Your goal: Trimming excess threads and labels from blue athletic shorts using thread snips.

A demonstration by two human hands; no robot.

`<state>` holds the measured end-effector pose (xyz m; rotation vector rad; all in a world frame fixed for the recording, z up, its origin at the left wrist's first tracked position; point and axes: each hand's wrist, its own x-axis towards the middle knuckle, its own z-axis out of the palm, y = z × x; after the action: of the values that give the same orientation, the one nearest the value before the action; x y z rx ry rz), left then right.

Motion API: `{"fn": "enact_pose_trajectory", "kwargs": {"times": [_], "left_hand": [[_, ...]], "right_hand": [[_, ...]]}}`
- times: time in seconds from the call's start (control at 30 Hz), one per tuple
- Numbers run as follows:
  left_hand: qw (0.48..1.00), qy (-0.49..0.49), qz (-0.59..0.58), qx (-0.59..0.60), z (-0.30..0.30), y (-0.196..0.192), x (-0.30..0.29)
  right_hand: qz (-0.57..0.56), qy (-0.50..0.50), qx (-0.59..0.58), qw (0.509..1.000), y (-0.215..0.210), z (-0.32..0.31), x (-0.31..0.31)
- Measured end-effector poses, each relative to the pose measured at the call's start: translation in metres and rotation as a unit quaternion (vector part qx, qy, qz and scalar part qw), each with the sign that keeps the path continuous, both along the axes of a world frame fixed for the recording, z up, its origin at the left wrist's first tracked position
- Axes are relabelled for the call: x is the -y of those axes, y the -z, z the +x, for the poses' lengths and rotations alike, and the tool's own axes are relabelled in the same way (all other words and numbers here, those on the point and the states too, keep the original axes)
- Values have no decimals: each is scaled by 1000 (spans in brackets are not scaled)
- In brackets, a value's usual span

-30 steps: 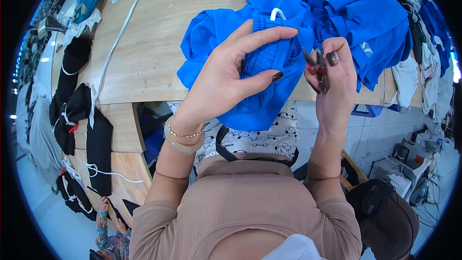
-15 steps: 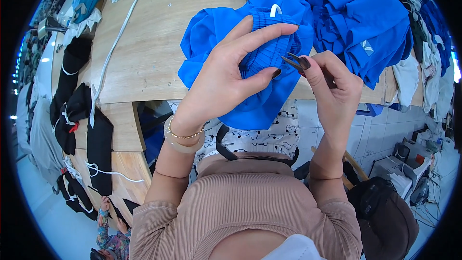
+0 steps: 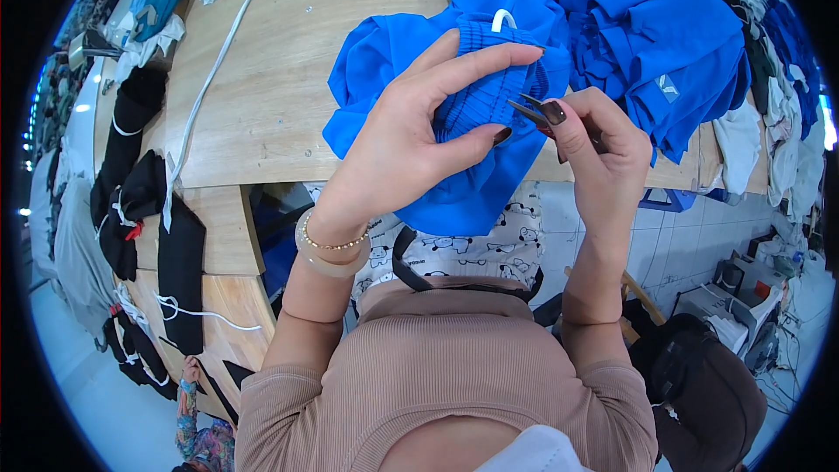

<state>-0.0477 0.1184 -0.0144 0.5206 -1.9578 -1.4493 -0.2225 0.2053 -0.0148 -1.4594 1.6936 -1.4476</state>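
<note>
A bright blue garment (image 3: pixel 376 52) lies over the near edge of the table, its gathered elastic waistband (image 3: pixel 476 109) raised in my left hand (image 3: pixel 398 131). Thumb and fingers grip the band from its left side. A white cord loop (image 3: pixel 502 21) sticks up from the band's far edge. My right hand (image 3: pixel 607 135) is closed round small dark thread snips (image 3: pixel 530 113). Their slightly parted, pointed blades face the right side of the waistband, very near the cloth. Whether they touch it, I cannot tell.
More blue garments (image 3: pixel 647 35) are heaped at the back right. A long white cord (image 3: pixel 214 70) crosses the wooden table (image 3: pixel 271 105) on the left, near black cloth pieces (image 3: pixel 182 280). Below right stands a dark padded chair (image 3: pixel 712 393). Another person's patterned sleeve (image 3: pixel 188 419) shows at lower left.
My right hand has shifted slightly with the snips; my left hand keeps its hold. The dark chair has moved a little to the right, and the other person has sunk lower at the picture's edge.
</note>
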Motion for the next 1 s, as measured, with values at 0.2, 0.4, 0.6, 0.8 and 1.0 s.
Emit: {"fn": "enact_pose_trajectory", "kwargs": {"times": [0.2,0.4,0.6,0.8,1.0], "left_hand": [[999,12,32,-19,1,3,1],[1000,1,1,5,0,1,-1],[999,-7,27,22,0,-4,-4],[1000,-5,-4,19,-1,-2,-3],[998,-52,-5,-31,-5,2,-6]], "right_hand": [[7,-2,80,997,7,-4,0],[13,8,1,1000,-3,-3,-2],[26,5,-69,997,-11,-1,-4],[46,12,-68,997,-14,-1,-6],[38,4,-71,997,-12,-2,-6]]}}
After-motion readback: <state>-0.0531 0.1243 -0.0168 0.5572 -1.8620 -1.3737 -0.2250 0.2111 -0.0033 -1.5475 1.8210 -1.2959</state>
